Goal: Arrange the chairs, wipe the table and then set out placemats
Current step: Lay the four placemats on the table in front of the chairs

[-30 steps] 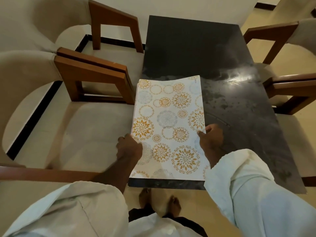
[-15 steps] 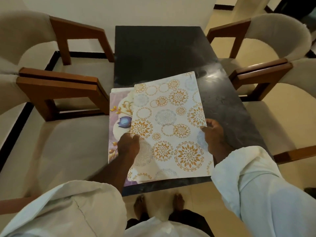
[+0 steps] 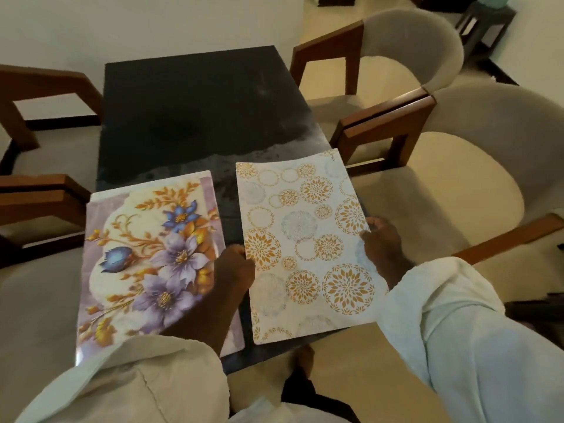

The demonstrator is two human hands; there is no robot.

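Observation:
A white placemat with gold circles [image 3: 308, 239] is over the near right part of the dark table [image 3: 195, 117]. My left hand [image 3: 235, 267] grips its left edge and my right hand [image 3: 381, 242] pinches its right edge. Its far end curls up slightly. A placemat with purple and blue flowers [image 3: 146, 257] lies flat on the near left part of the table, overhanging the left edge a little. My left forearm crosses its near right corner.
Two beige chairs with wooden arms [image 3: 427, 166] stand close along the table's right side, and two more [image 3: 36, 196] along the left. A wall stands just behind the table's far end. My bare feet [image 3: 305, 361] show below the near edge.
The gold-circle placemat has been carried from the left pile to the right side of the table, uncovering the flowered placemat. My view has swung to the right.

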